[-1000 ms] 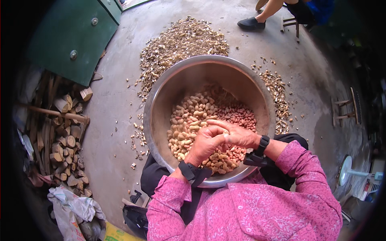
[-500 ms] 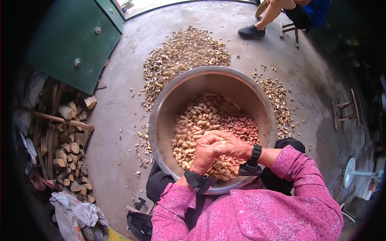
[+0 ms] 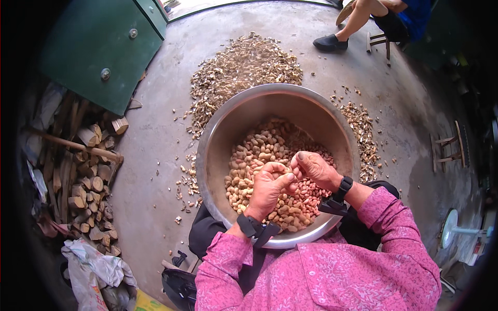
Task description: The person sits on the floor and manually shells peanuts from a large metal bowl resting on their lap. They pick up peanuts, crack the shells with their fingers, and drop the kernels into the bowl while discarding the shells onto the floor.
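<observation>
A wide metal basin (image 3: 212,136) rests at my lap, with unshelled peanuts (image 3: 255,150) heaped on its left and front side. Shelled reddish peanut kernels (image 3: 307,199) lie toward the right. Over the heap, my left hand (image 3: 267,191) is closed, thumb against forefinger, around what looks like a peanut, mostly hidden by the fingers. My right hand (image 3: 317,172) is close beside it, its thumb and fingertips pinched together near the left fingertips. Whatever the right fingers hold is too small to make out. Black straps circle both wrists.
Broken peanut shells (image 3: 244,67) are piled on the floor beyond the basin, with more shells (image 3: 363,135) at its right. Split firewood (image 3: 85,186) and a whitish sack (image 3: 98,274) are at left. A person (image 3: 363,23) sits far right; a small wooden stool (image 3: 448,145) is nearer.
My hands were pressed together, the right over the left. Now they have drawn slightly apart, the right moving up and right, with fingertips still near each other. The view has shifted a little.
</observation>
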Demonstrator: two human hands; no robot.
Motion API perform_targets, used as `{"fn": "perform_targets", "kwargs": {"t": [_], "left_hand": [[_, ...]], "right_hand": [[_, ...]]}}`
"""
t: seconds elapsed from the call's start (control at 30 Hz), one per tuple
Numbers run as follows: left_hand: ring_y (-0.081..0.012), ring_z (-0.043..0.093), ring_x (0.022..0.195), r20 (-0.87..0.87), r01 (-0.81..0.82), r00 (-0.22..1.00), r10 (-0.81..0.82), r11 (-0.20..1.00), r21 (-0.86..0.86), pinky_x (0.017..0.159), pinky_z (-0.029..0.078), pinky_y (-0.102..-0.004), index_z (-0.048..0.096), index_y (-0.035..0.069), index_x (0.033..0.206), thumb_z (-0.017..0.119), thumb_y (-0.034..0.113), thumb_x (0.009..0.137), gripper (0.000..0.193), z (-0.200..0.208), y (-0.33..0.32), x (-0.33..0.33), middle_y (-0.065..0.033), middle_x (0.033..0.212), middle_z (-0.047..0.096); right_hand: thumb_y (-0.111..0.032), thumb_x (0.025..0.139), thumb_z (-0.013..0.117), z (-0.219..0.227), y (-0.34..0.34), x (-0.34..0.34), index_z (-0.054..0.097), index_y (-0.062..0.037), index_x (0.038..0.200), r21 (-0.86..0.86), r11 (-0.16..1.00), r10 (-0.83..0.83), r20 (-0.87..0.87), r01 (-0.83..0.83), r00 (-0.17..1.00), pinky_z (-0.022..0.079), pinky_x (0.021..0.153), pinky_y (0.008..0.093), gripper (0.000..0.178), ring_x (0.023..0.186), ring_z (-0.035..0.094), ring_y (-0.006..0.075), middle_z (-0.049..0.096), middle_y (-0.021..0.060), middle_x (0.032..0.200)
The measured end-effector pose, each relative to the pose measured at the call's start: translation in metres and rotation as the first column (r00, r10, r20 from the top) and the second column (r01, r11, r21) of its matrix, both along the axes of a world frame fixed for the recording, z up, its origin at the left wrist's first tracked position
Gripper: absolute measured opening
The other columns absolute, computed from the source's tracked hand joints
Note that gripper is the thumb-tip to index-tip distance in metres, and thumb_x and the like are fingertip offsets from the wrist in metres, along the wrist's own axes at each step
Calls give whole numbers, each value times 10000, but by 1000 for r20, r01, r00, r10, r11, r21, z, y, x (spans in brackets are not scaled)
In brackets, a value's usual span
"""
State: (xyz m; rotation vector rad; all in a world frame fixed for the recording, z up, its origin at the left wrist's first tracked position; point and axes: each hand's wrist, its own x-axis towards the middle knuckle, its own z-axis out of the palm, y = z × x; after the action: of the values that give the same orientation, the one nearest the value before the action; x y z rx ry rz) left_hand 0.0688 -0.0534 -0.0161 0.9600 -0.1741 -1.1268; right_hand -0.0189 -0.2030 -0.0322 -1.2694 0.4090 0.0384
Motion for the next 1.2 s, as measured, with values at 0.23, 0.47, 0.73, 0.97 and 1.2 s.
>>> {"fn": "perform_targets", "kwargs": {"t": [0.23, 0.47, 0.73, 0.97, 1.2], "left_hand": [[-142, 612, 604, -14, 92, 996, -92, 996, 10, 511, 537, -251, 469, 41, 927, 580, 22, 796, 172, 1, 1, 2, -96, 793, 610], [-146, 609, 602, -113, 101, 988, -104, 995, -27, 506, 532, -252, 480, 26, 933, 569, 31, 805, 157, 3, 0, 4, -92, 767, 597], [-159, 607, 599, -187, 39, 981, -50, 997, -63, 507, 530, -260, 481, 22, 935, 548, 17, 809, 142, 0, 2, 2, -97, 760, 595], [-167, 608, 620, -234, -10, 972, -13, 995, -97, 533, 536, -279, 515, 42, 922, 525, 31, 828, 96, -2, 1, 4, -68, 782, 576], [-176, 598, 701, -251, 25, 967, -47, 996, -88, 637, 509, -302, 543, 63, 986, 517, 54, 839, 150, -11, 1, 6, -68, 884, 592]], "right_hand": [[-409, 872, 442, 19, 4, 7, 551, 2, 789, -287, 939, 200, 5, -190, 980, 391, 562, 264, 433, 637, 461, 96, 516, 16, 684], [-337, 879, 418, 18, 7, 11, 554, 21, 780, -403, 901, 176, 2, -160, 984, 406, 562, 305, 395, 615, 495, 146, 524, 76, 643], [-229, 886, 461, 20, 18, 11, 496, -2, 686, -523, 852, 75, 171, 26, 982, 352, 491, 294, 304, 543, 403, 116, 448, 51, 568], [-190, 902, 435, 25, 16, 11, 485, 0, 702, -533, 842, 31, 205, 85, 978, 349, 473, 277, 280, 528, 410, 107, 426, 43, 567], [-200, 891, 445, 27, 10, 10, 497, -6, 690, -566, 821, 48, 208, 80, 977, 352, 477, 299, 284, 526, 429, 128, 444, 64, 562]]}}
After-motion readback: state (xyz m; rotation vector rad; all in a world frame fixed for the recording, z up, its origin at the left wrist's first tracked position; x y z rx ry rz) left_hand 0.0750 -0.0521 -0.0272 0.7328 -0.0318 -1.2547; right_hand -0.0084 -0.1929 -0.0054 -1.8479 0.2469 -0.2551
